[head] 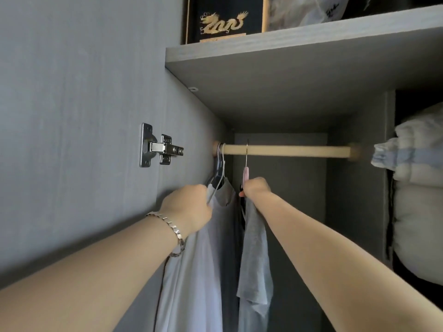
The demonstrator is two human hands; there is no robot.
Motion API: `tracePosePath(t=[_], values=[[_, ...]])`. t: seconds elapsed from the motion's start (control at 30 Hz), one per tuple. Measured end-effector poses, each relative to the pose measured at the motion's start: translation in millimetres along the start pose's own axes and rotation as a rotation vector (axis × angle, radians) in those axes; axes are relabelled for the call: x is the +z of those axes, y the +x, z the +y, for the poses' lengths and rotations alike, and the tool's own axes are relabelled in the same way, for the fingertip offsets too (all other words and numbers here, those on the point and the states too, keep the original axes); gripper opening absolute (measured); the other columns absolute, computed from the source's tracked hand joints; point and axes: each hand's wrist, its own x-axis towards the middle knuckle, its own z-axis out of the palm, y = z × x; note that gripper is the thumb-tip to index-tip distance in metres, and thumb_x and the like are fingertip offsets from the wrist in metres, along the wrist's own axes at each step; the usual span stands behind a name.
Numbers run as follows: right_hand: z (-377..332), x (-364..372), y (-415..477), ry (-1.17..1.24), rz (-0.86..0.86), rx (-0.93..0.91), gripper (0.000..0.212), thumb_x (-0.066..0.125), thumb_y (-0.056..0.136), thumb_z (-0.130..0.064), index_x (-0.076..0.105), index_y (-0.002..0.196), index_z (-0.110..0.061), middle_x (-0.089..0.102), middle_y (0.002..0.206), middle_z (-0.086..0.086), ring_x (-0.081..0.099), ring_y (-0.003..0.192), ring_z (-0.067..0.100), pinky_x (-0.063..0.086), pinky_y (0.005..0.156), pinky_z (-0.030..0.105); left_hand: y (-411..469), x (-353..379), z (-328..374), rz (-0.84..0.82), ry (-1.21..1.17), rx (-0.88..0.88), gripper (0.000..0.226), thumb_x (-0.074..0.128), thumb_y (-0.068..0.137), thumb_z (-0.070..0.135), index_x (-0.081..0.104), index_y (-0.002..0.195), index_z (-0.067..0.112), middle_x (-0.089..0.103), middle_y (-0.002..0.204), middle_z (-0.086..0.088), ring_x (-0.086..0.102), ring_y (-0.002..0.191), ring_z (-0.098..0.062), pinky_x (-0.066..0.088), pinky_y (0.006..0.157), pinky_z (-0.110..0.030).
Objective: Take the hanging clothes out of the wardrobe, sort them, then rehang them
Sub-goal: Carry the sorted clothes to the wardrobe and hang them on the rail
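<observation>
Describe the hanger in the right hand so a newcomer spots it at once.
Find the pale wooden rod under the grey shelf. Other hangers crowd its left end by the wall; this hanger hangs alone further right, above the right hand gripping it. Only it has a pink neck, with a grey T-shirt below.

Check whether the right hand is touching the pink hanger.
Touching. The head view shows the right hand curled round the pink hanger just under its neck, with the hook over the rail.
</observation>
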Motion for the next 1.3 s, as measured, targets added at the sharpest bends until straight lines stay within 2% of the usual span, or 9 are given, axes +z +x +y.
tracePosePath(t=[0.13, 0.3, 0.43, 0.57, 0.7, 0.87, 1.03, 1.17, 1.3], values=[[11.6, 31.3, 17.8, -0.083, 0.024, -0.056, 0.035, 0.042, 0.095, -0.012, 0.053, 0.123, 0.005, 0.057, 0.128, 0.02, 0.053, 0.121, 0.032, 0.043, 0.095, 0.03, 10.2, 9.5, -7.6, -0.006, 0.002, -0.021, 0.019, 0.042, 0.095, 0.021, 0.057, 0.099, 0.011, 0.064, 0.104, -0.01, 0.06, 0.098, -0.03, 0.048, 0.08, -0.033], [1.1, 55.4, 21.6, -0.217, -0.078, -0.143, 0.047, 0.048, 0.092, -0.026, 0.045, 0.135, -0.006, 0.053, 0.133, 0.017, 0.05, 0.123, 0.033, 0.04, 0.102, 0.037, 12.6, 14.4, -13.4, 0.034, -0.002, -0.024, 0.015, 0.042, 0.092, 0.017, 0.056, 0.096, 0.011, 0.066, 0.1, -0.009, 0.061, 0.094, -0.029, 0.05, 0.079, -0.034], [1.7, 47.7, 12.6, -0.17, -0.049, -0.127, 0.047, 0.034, 0.099, -0.036, 0.049, 0.132, -0.007, 0.051, 0.135, 0.017, 0.046, 0.127, 0.032, 0.034, 0.107, 0.037, 6.8, 12.2, -11.6, 0.047, 0.01, 0.011, 0.014, 0.043, 0.093, 0.019, 0.056, 0.098, 0.014, 0.066, 0.102, -0.008, 0.061, 0.096, -0.029, 0.048, 0.078, -0.033], [25.6, 17.0, -22.7, -0.178, -0.033, -0.119, 0.034, 0.034, 0.1, -0.029, 0.058, 0.087, -0.007, 0.061, 0.116, 0.019, 0.054, 0.117, 0.033, 0.039, 0.084, 0.027, -6.6, 13.8, -4.1, 0.052, -0.067, 0.076, 0.018, 0.041, 0.094, 0.023, 0.051, 0.08, 0.016, 0.064, 0.093, -0.007, 0.058, 0.083, -0.029, 0.043, 0.067, -0.029], [67.0, -10.3, -76.8, -0.302, -0.105, 0.013, 0.032, 0.045, 0.093, -0.013, 0.059, 0.121, -0.004, 0.059, 0.124, 0.014, 0.055, 0.115, 0.028, 0.043, 0.095, 0.032, -33.0, 29.2, 6.1, -0.137, -0.044, 0.159, 0.03, 0.037, 0.097, 0.027, 0.04, 0.069, 0.016, 0.052, 0.078, -0.003, 0.048, 0.074, -0.024, 0.034, 0.064, -0.027], [112.6, -50.5, -164.6, -0.295, -0.233, 0.177, 0.009, 0.049, 0.092, -0.01, 0.057, 0.095, -0.011, 0.055, 0.078, 0.002, 0.05, 0.066, 0.014, 0.041, 0.058, 0.018, -76.7, 57.4, 37.5, -0.373, 0.109, 0.259, 0.016, 0.041, 0.096, 0.028, 0.051, 0.091, 0.017, 0.058, 0.093, -0.003, 0.058, 0.091, -0.022, 0.039, 0.071, -0.027], [161.1, -106.5, -256.8, -0.251, -0.248, 0.382, 0.021, 0.045, 0.094, -0.011, 0.048, 0.073, -0.013, 0.049, 0.064, -0.002, 0.045, 0.054, 0.007, 0.037, 0.048, 0.013, -144.3, 78.4, 98.5, -0.505, 0.057, 0.39, 0.019, 0.042, 0.094, 0.025, 0.056, 0.091, 0.013, 0.056, 0.076, -0.001, 0.06, 0.083, -0.024, 0.042, 0.071, -0.027], [216.7, -162.2, -357.1, -0.325, -0.147, 0.419, 0.022, 0.048, 0.092, -0.012, 0.064, 0.105, -0.002, 0.055, 0.067, -0.005, 0.051, 0.058, 0.007, 0.041, 0.054, 0.017, -220.2, 89.6, 166.6, -0.633, -0.03, 0.521, 0.02, 0.041, 0.09, 0.019, 0.059, 0.095, 0.012, 0.053, 0.063, 0.002, 0.055, 0.071, -0.023, 0.037, 0.058, -0.023], [286.8, -225.6, -491.0, -0.377, 0.018, 0.607, 0.026, 0.048, 0.091, -0.012, 0.065, 0.105, 0.001, 0.056, 0.064, -0.004, 0.052, 0.055, 0.007, 0.041, 0.05, 0.015, -321.8, 91.2, 257.3, -0.747, -0.117, 0.699, 0.021, 0.041, 0.085, 0.014, 0.06, 0.095, 0.013, 0.067, 0.087, -0.004, 0.062, 0.081, -0.024, 0.041, 0.069, -0.024]])
